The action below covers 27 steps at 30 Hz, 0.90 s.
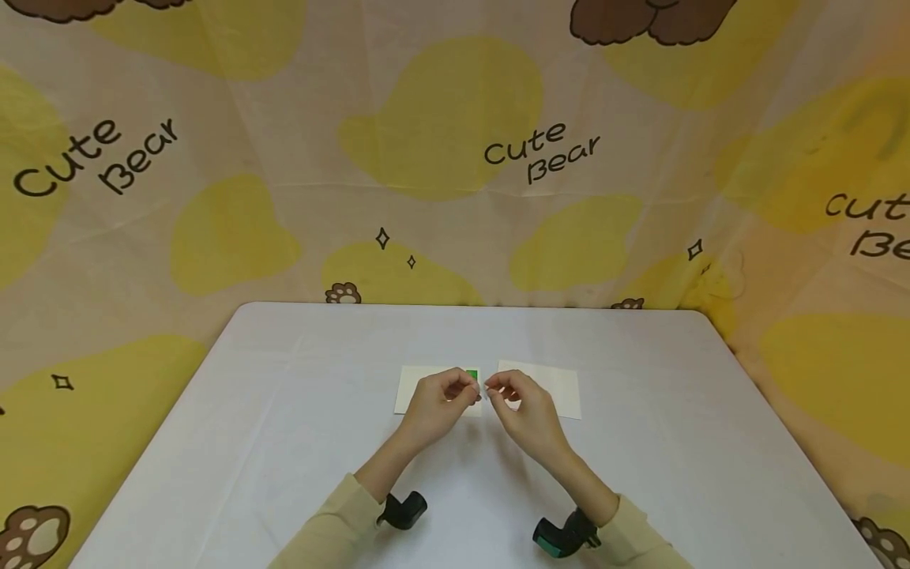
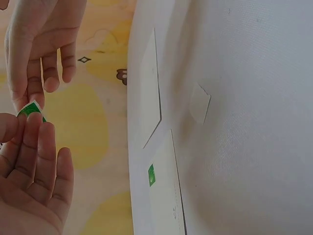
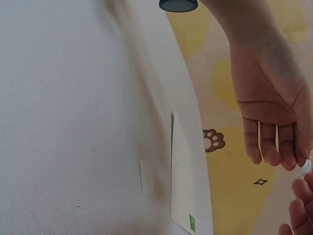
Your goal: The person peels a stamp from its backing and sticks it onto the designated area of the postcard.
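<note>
My left hand (image 1: 438, 408) and right hand (image 1: 529, 415) meet in the air over the table, fingertips almost together. Between the left thumb and fingers is pinched a small green stamp (image 2: 32, 108) with a toothed white edge. The right thumb and index finger pinch at its upper edge in the left wrist view. Its pale back (image 3: 305, 169) shows between the hands in the right wrist view. Behind the left hand lies a cream envelope (image 1: 419, 379) bearing another green stamp (image 2: 151, 175) in its corner. A second cream envelope (image 1: 565, 391) lies behind the right hand.
A small pale paper slip (image 2: 200, 104) lies on the white table (image 1: 320, 442), on the near side of the envelopes. Black wrist cameras (image 1: 405, 510) hang below both forearms. A yellow patterned cloth (image 1: 441, 118) stands behind the table.
</note>
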{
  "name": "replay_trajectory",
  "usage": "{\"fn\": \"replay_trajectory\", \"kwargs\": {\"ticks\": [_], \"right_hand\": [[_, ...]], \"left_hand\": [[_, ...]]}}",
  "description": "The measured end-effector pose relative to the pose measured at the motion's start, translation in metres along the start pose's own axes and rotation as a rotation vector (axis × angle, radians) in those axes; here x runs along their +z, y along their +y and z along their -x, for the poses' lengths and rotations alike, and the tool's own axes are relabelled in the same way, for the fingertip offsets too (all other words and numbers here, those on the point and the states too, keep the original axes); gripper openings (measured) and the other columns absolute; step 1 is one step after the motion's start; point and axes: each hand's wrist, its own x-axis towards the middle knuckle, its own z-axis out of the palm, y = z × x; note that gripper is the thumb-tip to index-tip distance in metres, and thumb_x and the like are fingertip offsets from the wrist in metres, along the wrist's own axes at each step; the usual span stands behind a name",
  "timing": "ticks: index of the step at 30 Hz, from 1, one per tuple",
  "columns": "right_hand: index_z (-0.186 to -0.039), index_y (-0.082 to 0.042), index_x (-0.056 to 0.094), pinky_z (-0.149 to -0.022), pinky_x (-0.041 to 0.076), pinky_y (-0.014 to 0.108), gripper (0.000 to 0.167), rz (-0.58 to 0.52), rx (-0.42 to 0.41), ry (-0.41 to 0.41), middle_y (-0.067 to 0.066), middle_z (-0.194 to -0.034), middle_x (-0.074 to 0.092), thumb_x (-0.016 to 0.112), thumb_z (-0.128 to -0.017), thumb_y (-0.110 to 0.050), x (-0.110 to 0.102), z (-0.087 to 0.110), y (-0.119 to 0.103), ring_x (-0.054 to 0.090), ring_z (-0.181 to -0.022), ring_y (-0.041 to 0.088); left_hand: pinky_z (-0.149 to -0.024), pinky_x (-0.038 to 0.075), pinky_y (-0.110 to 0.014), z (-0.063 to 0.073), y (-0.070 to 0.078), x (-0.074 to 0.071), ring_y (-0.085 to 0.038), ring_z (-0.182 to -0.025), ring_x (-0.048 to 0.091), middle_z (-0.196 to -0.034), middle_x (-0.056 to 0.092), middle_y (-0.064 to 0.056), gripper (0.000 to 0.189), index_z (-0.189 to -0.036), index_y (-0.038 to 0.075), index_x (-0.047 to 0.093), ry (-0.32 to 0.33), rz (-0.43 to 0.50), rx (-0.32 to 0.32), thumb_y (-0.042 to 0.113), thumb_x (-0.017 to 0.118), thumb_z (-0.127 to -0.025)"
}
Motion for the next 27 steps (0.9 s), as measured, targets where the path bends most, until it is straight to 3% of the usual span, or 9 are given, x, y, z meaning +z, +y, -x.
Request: {"fn": "replay_trajectory", "kwargs": {"ticks": [7,14,20,27], "right_hand": [[-0.09,-0.011,0.064,-0.064,0.053,0.031,0.012,-0.021,0.049,-0.033,-0.002,-0.086,0.066,0.066,-0.081,-0.003,0.001,0.001,-0.002,0.057,-0.073,0.008],[-0.09,-0.012,0.064,-0.063,0.052,0.027,0.012,-0.035,0.075,-0.046,-0.004,-0.086,0.066,0.067,-0.081,-0.004,0.002,0.001,-0.002,0.057,-0.072,0.007],[-0.088,-0.013,0.063,-0.061,0.051,0.024,0.012,-0.038,0.083,-0.045,-0.005,-0.084,0.065,0.068,-0.081,-0.005,0.003,0.001,-0.001,0.057,-0.071,0.008],[-0.083,-0.012,0.061,-0.063,0.053,0.036,0.011,-0.032,0.079,-0.04,-0.004,-0.08,0.063,0.068,-0.081,-0.004,0.002,0.001,0.001,0.057,-0.071,0.009]], "left_hand": [[-0.064,0.052,-0.023,0.0,0.001,-0.001,-0.015,-0.072,0.065,-0.079,0.068,-0.001,0.008,-0.084,0.01,0.065,-0.01,-0.002,0.006,0.009,0.059,-0.088],[-0.06,0.05,-0.022,0.0,0.002,0.0,-0.025,-0.073,0.065,-0.079,0.068,-0.001,0.009,-0.082,0.011,0.065,-0.027,-0.005,0.022,0.008,0.059,-0.087],[-0.061,0.05,-0.022,0.001,0.003,0.0,-0.023,-0.073,0.065,-0.08,0.068,-0.002,0.008,-0.082,0.01,0.066,-0.028,-0.013,0.021,0.008,0.059,-0.088],[-0.063,0.05,-0.021,0.008,0.033,-0.007,-0.026,-0.073,0.064,-0.082,0.067,-0.012,0.009,-0.083,-0.001,0.064,-0.048,-0.023,0.028,0.0,0.056,-0.087]]}}
